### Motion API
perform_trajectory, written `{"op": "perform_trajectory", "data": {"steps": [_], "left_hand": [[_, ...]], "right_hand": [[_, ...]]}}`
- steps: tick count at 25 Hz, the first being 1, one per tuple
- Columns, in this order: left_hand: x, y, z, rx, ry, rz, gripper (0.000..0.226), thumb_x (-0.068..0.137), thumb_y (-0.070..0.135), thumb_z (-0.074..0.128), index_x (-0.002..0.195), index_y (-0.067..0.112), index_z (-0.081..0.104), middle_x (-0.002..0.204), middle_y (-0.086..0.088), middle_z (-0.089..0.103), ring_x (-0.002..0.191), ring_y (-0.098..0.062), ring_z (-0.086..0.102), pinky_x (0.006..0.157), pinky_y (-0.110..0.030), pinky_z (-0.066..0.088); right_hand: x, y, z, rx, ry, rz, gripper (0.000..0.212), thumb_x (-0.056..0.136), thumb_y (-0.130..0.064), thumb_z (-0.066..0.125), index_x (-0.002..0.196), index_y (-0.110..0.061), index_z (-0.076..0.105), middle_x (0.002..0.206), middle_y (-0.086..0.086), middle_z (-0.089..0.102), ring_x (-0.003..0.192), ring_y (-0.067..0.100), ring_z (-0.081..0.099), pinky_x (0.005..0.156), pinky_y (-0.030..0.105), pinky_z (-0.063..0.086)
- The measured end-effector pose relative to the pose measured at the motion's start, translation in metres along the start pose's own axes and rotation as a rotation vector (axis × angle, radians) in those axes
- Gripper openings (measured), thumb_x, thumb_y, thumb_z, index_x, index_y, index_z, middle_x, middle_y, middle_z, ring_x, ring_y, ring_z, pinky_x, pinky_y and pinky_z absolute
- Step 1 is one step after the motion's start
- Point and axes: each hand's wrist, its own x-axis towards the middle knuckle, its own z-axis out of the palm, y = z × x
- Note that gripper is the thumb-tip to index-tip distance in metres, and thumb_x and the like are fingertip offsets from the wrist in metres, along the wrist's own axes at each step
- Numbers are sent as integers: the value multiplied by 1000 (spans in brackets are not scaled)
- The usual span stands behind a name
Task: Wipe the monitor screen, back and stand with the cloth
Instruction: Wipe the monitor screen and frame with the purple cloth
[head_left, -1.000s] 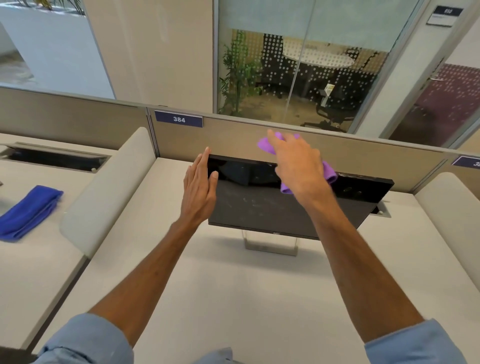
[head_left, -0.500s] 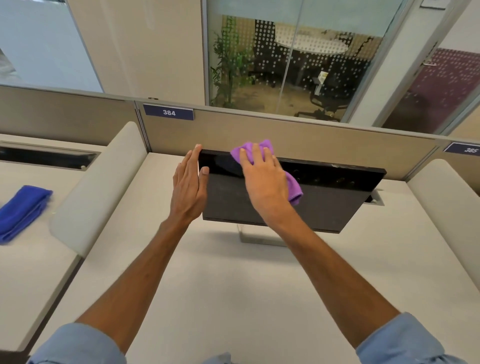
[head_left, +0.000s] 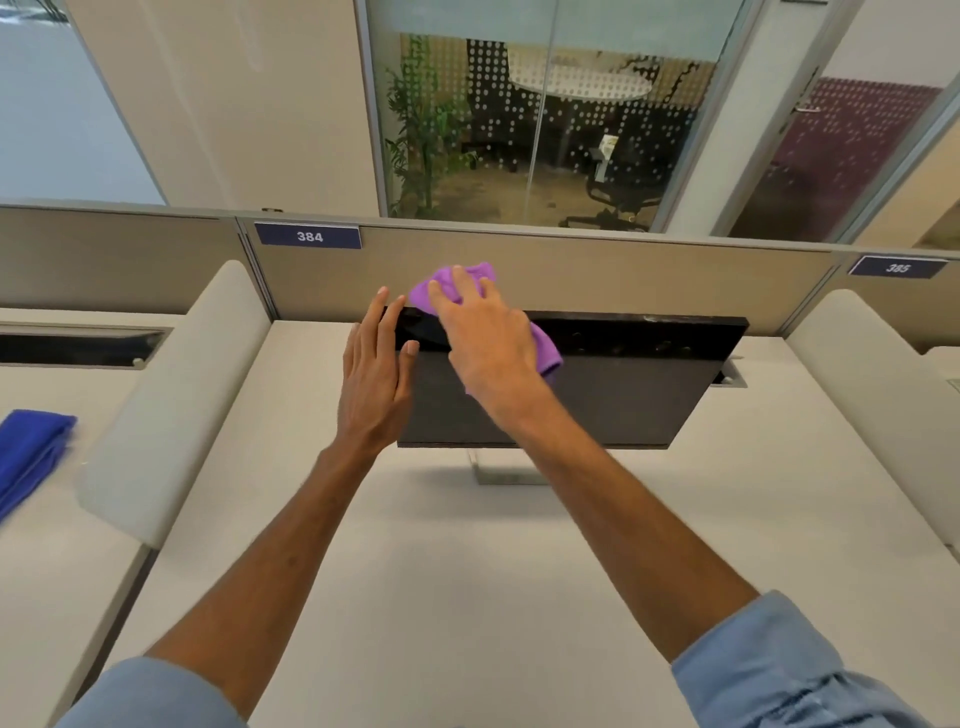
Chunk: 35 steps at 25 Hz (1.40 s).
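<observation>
A black monitor (head_left: 613, 395) stands on the desk, tilted so its dark screen faces up toward me. Its pale stand (head_left: 511, 474) shows just below the lower edge. My right hand (head_left: 488, 345) presses a purple cloth (head_left: 545, 348) flat against the upper left part of the monitor; cloth sticks out past my fingertips and beside my palm. My left hand (head_left: 376, 374) rests flat, fingers together, against the monitor's left edge and holds nothing. The monitor's back is hidden.
A beige partition (head_left: 623, 275) with labels 384 and 385 runs right behind the monitor. Padded side dividers (head_left: 171, 395) flank the desk on both sides. A blue cloth (head_left: 31, 452) lies on the neighbouring desk at the left. A cable slot (head_left: 730, 376) opens behind the monitor's right end.
My right hand has slid the purple cloth leftward along the monitor's top, from near the middle to the upper left corner. My left hand stays on the left edge.
</observation>
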Motion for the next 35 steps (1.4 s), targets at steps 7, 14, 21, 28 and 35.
{"op": "perform_trajectory", "data": {"steps": [7, 14, 21, 28, 35], "left_hand": [[-1, -5, -1, 53, 25, 7, 50, 119, 38, 32, 168, 28, 33, 181, 7, 19, 167, -15, 21, 137, -48, 12], [-3, -1, 13, 54, 91, -31, 50, 119, 33, 37, 168, 27, 32, 183, 5, 14, 170, -17, 11, 138, -50, 4], [-4, 13, 24, 109, 163, -129, 51, 119, 31, 41, 169, 28, 31, 184, 5, 7, 171, -17, 0, 138, -50, -2], [-3, 19, 22, 240, 177, -167, 45, 119, 39, 33, 163, 32, 36, 184, 9, 13, 171, -18, 5, 137, -54, 4], [-1, 41, 30, 254, 215, -227, 43, 119, 35, 37, 162, 28, 36, 184, 5, 11, 171, -20, 1, 137, -55, 4]], "right_hand": [[-16, 23, 30, -78, -13, 151, 88, 91, -16, 79, 161, -8, 28, 167, 19, 28, 151, 41, 33, 118, 51, 43], [-47, 122, 24, -95, -89, 402, 82, 90, -17, 81, 158, -10, 35, 162, 13, 37, 145, 36, 43, 108, 51, 53], [-31, 98, -12, 99, 116, 270, 76, 91, -5, 71, 158, -29, 43, 170, 4, 30, 152, 33, 36, 96, 50, 58], [-31, 82, 21, 102, 38, 129, 64, 95, -12, 72, 154, -19, 48, 167, 7, 36, 155, 34, 30, 122, 46, 37], [-67, 188, 15, 99, -8, 358, 57, 92, -13, 74, 146, -18, 57, 156, 6, 48, 142, 31, 46, 102, 48, 54]]}}
